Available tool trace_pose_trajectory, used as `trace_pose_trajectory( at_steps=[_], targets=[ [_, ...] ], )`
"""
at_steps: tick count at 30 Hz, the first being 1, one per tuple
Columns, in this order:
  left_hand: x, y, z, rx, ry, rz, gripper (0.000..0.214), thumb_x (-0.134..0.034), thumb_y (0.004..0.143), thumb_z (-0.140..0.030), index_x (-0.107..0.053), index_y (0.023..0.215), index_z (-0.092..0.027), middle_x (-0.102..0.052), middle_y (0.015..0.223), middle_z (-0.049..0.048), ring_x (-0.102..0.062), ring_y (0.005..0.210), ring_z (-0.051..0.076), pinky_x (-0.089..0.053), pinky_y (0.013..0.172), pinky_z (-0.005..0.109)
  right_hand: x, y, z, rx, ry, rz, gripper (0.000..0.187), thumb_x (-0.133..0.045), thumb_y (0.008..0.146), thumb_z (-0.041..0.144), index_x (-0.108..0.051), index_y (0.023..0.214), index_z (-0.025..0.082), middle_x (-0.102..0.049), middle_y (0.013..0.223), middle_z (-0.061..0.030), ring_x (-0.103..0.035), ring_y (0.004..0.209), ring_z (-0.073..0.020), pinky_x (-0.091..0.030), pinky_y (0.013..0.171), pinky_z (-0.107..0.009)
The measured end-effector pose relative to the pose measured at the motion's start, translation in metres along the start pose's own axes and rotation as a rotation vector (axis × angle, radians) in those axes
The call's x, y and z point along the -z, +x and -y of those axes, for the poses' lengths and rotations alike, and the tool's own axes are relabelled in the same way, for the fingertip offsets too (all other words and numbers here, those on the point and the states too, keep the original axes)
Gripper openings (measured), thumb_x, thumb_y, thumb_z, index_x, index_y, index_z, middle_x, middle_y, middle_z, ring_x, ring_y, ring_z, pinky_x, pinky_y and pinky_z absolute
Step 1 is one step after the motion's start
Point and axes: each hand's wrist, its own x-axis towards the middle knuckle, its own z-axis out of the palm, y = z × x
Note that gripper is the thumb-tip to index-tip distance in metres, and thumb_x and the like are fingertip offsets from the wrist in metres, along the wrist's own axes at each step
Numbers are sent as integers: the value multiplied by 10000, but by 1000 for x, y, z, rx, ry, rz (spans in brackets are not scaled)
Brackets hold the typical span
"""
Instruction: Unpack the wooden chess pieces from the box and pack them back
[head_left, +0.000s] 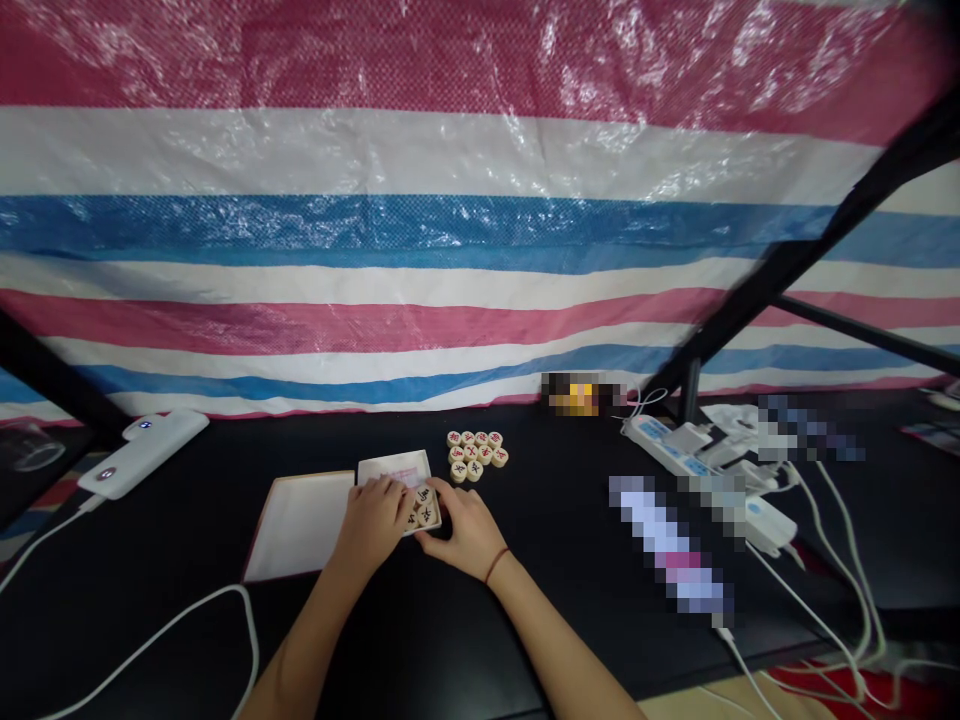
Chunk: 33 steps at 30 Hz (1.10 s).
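A small white box (394,463) with Chinese chess pieces (426,514) inside stands on the black table. My left hand (377,520) reaches over its left part, fingers bent and close together; the fingertips and whatever they hold are hidden. My right hand (469,528) grips the right side of the box, thumb at the front corner and fingers at the back. Behind it, several round chess pieces (471,453) with red and black characters lie in short rows. A slip of paper (405,476) shows inside the box.
The box lid (304,525) lies inside up at the left. A white device (146,460) with a cable is further left. To the right are a power strip (701,475) with chargers and cables, and a blurred-out object (671,545). A striped sheet (420,230) hangs behind the table.
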Motion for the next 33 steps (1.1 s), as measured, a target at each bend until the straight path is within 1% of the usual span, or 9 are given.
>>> trace_pose_trajectory(
  at_steps=[6, 8, 11, 16, 19, 21, 25, 29, 33],
  targets=[
    [4, 0, -3, 79, -125, -30, 215, -422, 916, -299, -588, 842, -185, -681, 797, 39, -628, 808, 214, -383, 786, 361, -1, 0, 0, -10, 25, 0, 618, -673, 689, 375, -489, 1249, 188, -651, 814, -8, -587, 750, -191, -382, 728, -299],
    [7, 1, -2, 74, -198, -85, 194, -444, 902, -315, -590, 865, -194, -692, 808, 32, -632, 816, 216, -392, 816, 379, 2, 0, 0, -11, 72, -14, 677, -697, 676, 379, -462, 1279, 181, -633, 813, -1, -586, 766, -192, -397, 739, -305],
    [9, 0, -8, 93, -438, -210, 217, -460, 884, -362, -597, 947, -206, -704, 895, 44, -641, 848, 210, -442, 814, 366, 6, 0, 0, 33, 116, -137, 724, -723, 672, 397, -442, 1303, 180, -621, 914, -32, -580, 860, -209, -414, 789, -329],
    [5, -3, -28, 185, -890, -111, 264, -483, 864, -454, -592, 924, -221, -709, 862, 9, -673, 784, 161, -522, 739, 281, 8, -2, 4, 124, 120, -340, 212, -577, 856, 306, -596, 1040, 200, -655, 870, -41, -588, 811, -188, -416, 762, -325],
    [2, -4, -32, 204, -984, -83, 276, -497, 857, -467, -586, 919, -213, -711, 901, 28, -683, 827, 171, -533, 768, 291, 12, -3, 2, 146, 78, -387, 188, -549, 876, 290, -618, 1026, 199, -675, 879, -54, -602, 823, -196, -433, 756, -333],
    [1, -4, -29, 231, -1000, -107, 273, -516, 849, -466, -579, 926, -212, -709, 933, 36, -685, 856, 178, -537, 780, 299, 17, -4, -5, 96, 55, -460, 195, -553, 860, 289, -638, 1012, 201, -673, 917, -70, -603, 870, -211, -452, 783, -350],
    [0, -2, -18, 297, -1070, -231, 285, -566, 814, -453, -562, 945, -200, -701, 901, 40, -694, 840, 184, -559, 747, 297, 28, -7, -36, -134, 15, -648, 263, -524, 824, 293, -673, 1013, 188, -655, 950, -93, -597, 882, -221, -485, 806, -367],
    [-6, 1, -9, 341, -1109, -346, 326, -596, 782, -457, -581, 959, -183, -680, 972, 65, -685, 891, 188, -573, 761, 293, 28, -10, -64, -319, 0, -554, 377, -523, 779, 324, -638, 1100, 165, -674, 888, -66, -581, 715, -180, -492, 707, -321],
    [-12, 2, -9, 292, -1089, -348, 336, -597, 789, -446, -595, 1002, -186, -652, 1051, 75, -678, 918, 183, -580, 789, 294, 23, -12, -72, -362, -50, -418, 276, -539, 775, 334, -655, 973, 182, -686, 838, -52, -581, 718, -189, -478, 688, -310]
  ],
)
